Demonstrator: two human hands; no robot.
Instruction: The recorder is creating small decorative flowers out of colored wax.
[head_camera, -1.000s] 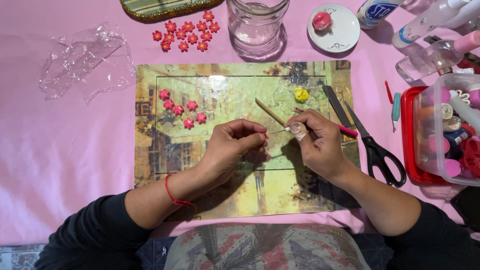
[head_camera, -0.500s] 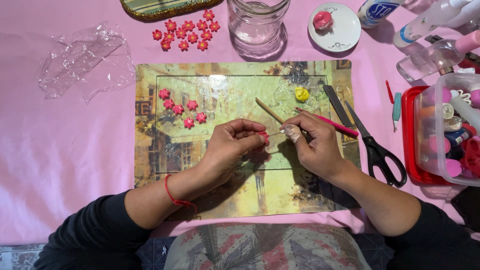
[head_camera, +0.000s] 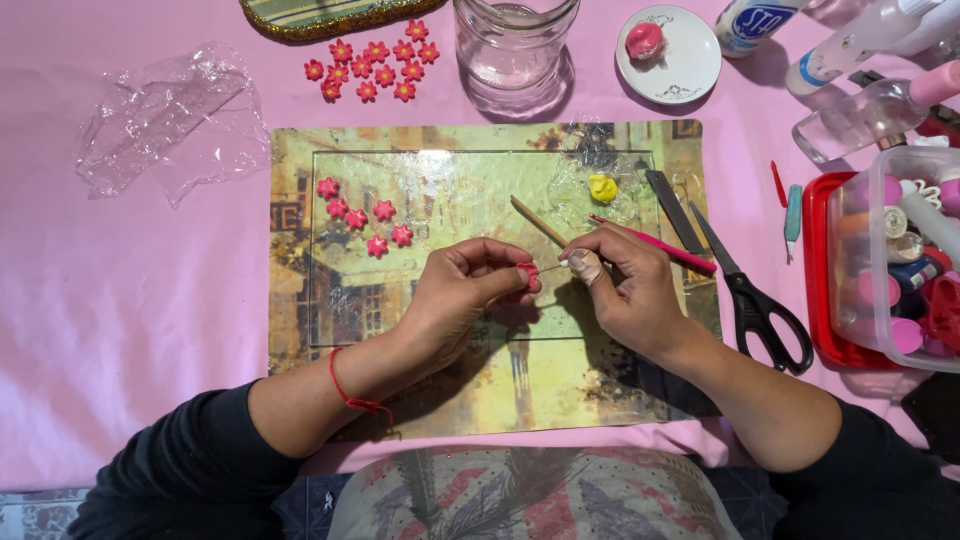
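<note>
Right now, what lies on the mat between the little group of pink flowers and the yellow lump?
In the head view, a thin wooden stick lies aslant between the pink flowers and the yellow lump; otherwise only the clear sheet over the picture mat.

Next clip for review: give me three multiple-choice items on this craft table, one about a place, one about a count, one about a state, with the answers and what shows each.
1. Where do the black-handled scissors lie?
A. right of the right hand
B. left of the left hand
C. inside the glass jar

2. How many pink flowers lie loose on the picture mat?
A. two
B. five
C. nine

3. What is the state of the glass jar?
A. lidded and full of beads
C. lying on its side
B. open and looking empty

Answers:
1. A: the scissors rest on the mat's right edge, just beyond the right hand.
2. B: five small flowers cluster in the mat's upper left; a larger group lies apart on the pink cloth.
3. B: the jar stands upright without a lid, and the cloth shows through it.

The left hand pinches a small pink piece.
</note>
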